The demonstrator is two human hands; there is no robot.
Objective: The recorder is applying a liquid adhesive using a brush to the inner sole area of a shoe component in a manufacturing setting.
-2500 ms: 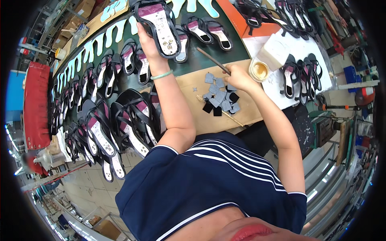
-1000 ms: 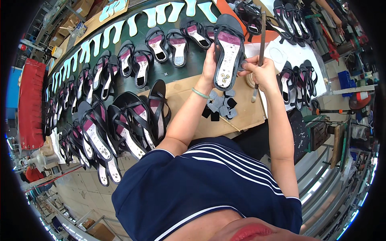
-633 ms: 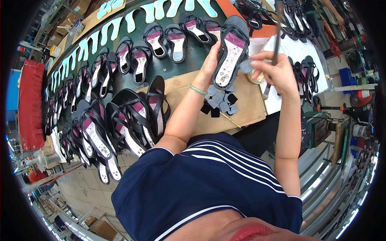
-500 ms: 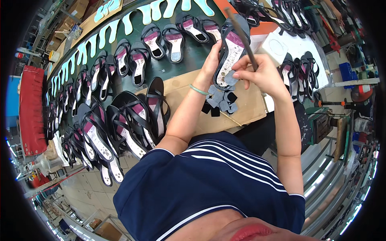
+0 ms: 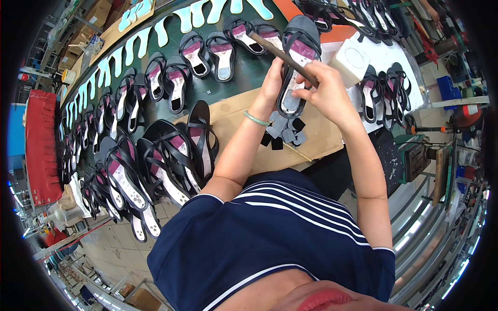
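Observation:
A black strappy sandal (image 5: 305, 30) with a white and purple insole is held up, toe pointing away, over a sheet of cardboard (image 5: 324, 137). My left hand (image 5: 271, 85) grips its left edge. In my right hand (image 5: 328, 93) is a thin brown stick (image 5: 277, 53), slanting up to the left across the sandal. The right thumb and fingers are bent close over the insole. A grey heel pad (image 5: 291, 105) lies in the sandal's heel. Below it on the cardboard are several loose grey and black pads (image 5: 282, 127).
Rows of black sandals (image 5: 192, 54) stand on the dark green table (image 5: 207, 96), with pale insole pieces (image 5: 161, 32) behind them. More sandals (image 5: 168, 160) crowd the near left. To the right are a white block-shaped box (image 5: 350, 62) and further sandals (image 5: 398, 89) on a white sheet.
The grey pad by my right fingers now lies in the sandal's heel. My right hand has moved up and left along the insole, and the stick has tilted further left.

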